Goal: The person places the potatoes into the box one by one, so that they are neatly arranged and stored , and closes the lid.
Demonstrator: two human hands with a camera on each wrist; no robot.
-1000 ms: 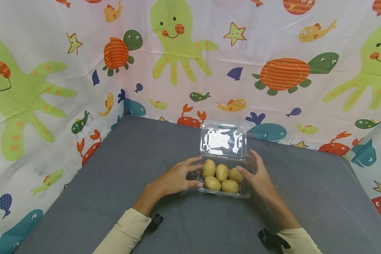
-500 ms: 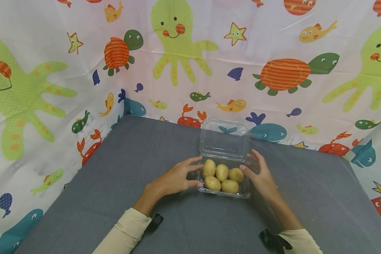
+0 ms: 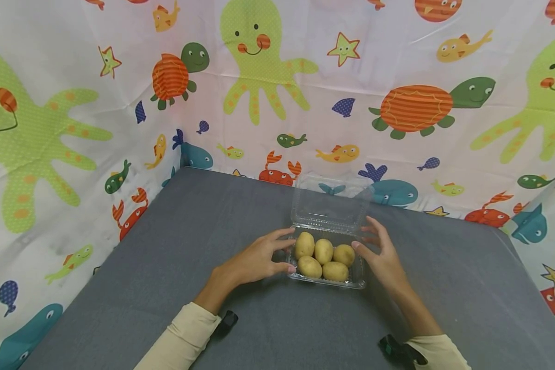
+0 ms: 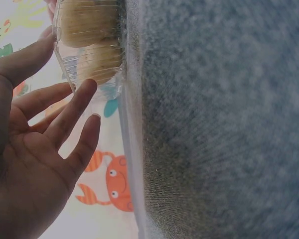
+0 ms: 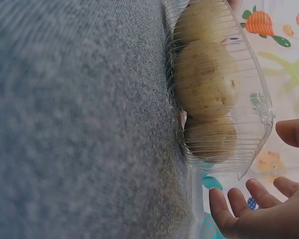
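A clear plastic clamshell box (image 3: 358, 280) sits on the grey table with its hinged lid (image 3: 328, 210) raised at the back. Several pale yellow potatoes (image 3: 324, 252) lie inside. At the box's left side, my left hand (image 3: 254, 259) has thumb and fingers spread, and its fingertips appear to touch the rim and wall. My right hand (image 3: 384, 259) hovers beside the right side, its fingers loosely bent and holding nothing. In the right wrist view, a gap shows between that hand's thumb (image 5: 294, 133) and the box wall.
Grey cloth (image 3: 240, 324) covers the table. Behind it and at the sides hangs a white curtain (image 3: 305, 149) printed with sea animals. The raised lid stands close to the back curtain. Black wrist straps (image 3: 226, 322) sit at both sleeves.
My right hand has moved slightly right, its thumb away from over the rightmost potato. The raised lid has leaned farther back and lost its bright glare. My left hand stays in place.
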